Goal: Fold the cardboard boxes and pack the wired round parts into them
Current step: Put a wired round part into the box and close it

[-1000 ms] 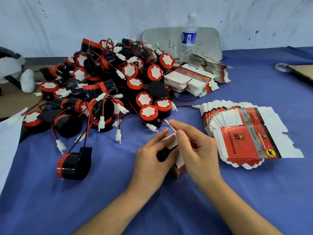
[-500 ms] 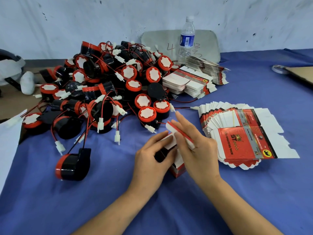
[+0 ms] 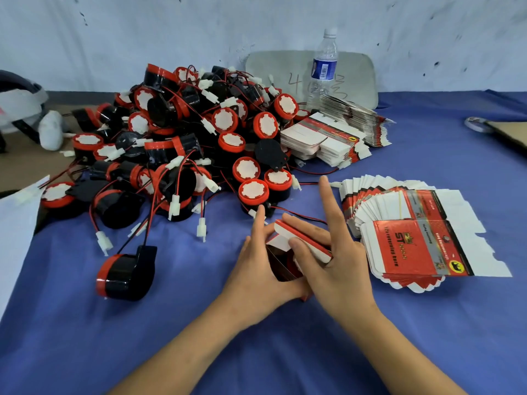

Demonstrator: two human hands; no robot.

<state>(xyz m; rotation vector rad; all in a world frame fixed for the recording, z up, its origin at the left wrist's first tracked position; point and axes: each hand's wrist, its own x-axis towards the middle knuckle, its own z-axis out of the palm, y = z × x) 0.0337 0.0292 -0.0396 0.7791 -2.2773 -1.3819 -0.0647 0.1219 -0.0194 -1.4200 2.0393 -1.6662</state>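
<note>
**Left hand** (image 3: 253, 270): lower centre of the frame, forearm entering from the bottom edge. The fingers wrap the left side of the box, with the index finger raised and nearly straight.

**Right hand** (image 3: 339, 269): just right of the left hand, forearm entering from the lower right. The thumb and curled middle fingers pinch the lid flap (image 3: 303, 238). The index finger points straight up, free of the cardboard.

**Box** (image 3: 282, 263): small, red and white, standing on the blue cloth (image 3: 285, 352) between the two hands. Its top is open, with the flap tilted up to the right. Its contents cannot be made out.

**Heap of round parts** (image 3: 199, 143): upper left to centre. The parts are black bodies with red caps, and their red and black wires end in white plugs.

**Single round part** (image 3: 125, 272): lies on its side at lower left, apart from the heap.

**Fanned flat box blanks** (image 3: 413, 243): right of the hands, printed side up.

**Further blank stacks** (image 3: 328, 141): upper centre, against the heap.

**Water bottle** (image 3: 323, 67): upright at the top, in front of a grey board (image 3: 356, 75).
</note>
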